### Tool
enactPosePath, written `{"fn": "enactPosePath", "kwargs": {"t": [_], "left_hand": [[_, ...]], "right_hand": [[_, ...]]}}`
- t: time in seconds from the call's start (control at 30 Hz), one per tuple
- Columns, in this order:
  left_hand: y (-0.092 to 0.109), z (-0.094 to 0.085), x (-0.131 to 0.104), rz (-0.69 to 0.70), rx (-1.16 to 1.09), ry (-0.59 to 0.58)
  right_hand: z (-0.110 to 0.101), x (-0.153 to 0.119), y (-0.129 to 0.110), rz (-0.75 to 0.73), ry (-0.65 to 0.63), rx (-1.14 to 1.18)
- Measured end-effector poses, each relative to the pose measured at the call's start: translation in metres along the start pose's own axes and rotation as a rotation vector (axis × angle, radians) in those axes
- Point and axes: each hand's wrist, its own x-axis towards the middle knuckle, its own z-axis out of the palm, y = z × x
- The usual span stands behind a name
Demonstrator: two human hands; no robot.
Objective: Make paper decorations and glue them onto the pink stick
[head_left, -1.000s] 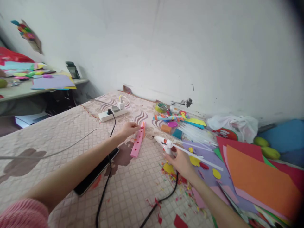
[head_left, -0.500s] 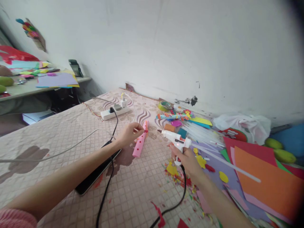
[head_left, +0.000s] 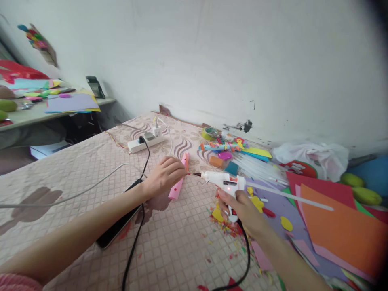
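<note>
My right hand [head_left: 239,206] is wrapped round the grip of a white hot glue gun [head_left: 221,178], with a clear glue stick [head_left: 291,193] poking out of its back. Its dark nozzle points left, right at the fingertips of my left hand [head_left: 165,176]. Those fingers are pinched on a tiny red paper piece [head_left: 189,173], mostly hidden and touching or nearly touching the nozzle. Under and behind the left hand lies a pink paper roll [head_left: 176,190] with red dots and an orange strip.
A power strip [head_left: 145,143] and a black phone [head_left: 117,222] lie at left, cables crossing the cloth. To the right are coloured paper sheets [head_left: 342,226], glue sticks [head_left: 257,167], paper scraps, clay blocks, tape [head_left: 209,133] and a plastic bag [head_left: 312,157]. Another table stands far left.
The glue gun has tipped level and shifted slightly, bringing its nozzle to the left fingertips. My left hand has rolled over, its back now facing up and hiding most of the red piece.
</note>
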Motion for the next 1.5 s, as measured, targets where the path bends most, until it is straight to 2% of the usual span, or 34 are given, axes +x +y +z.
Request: {"fn": "enactPosePath", "kwargs": {"t": [0.13, 0.37, 1.3, 1.4, 1.5], "left_hand": [[0.000, -0.004, -0.001, 0.126, 0.104, 0.014], [0.001, -0.007, -0.003, 0.193, 0.168, -0.006], [0.003, -0.005, -0.003, 0.158, 0.090, -0.007], [0.004, -0.003, -0.003, 0.049, 0.043, 0.013], [0.000, 0.005, 0.001, -0.258, -0.048, 0.022]], "right_hand": [[-0.001, -0.003, -0.001, 0.019, -0.055, -0.025], [0.001, -0.003, -0.002, 0.026, -0.082, -0.059], [0.002, -0.005, 0.005, 0.019, -0.064, -0.072], [0.000, -0.006, 0.009, 0.013, -0.048, -0.087], [-0.002, -0.003, 0.014, 0.026, -0.018, -0.126]]}}
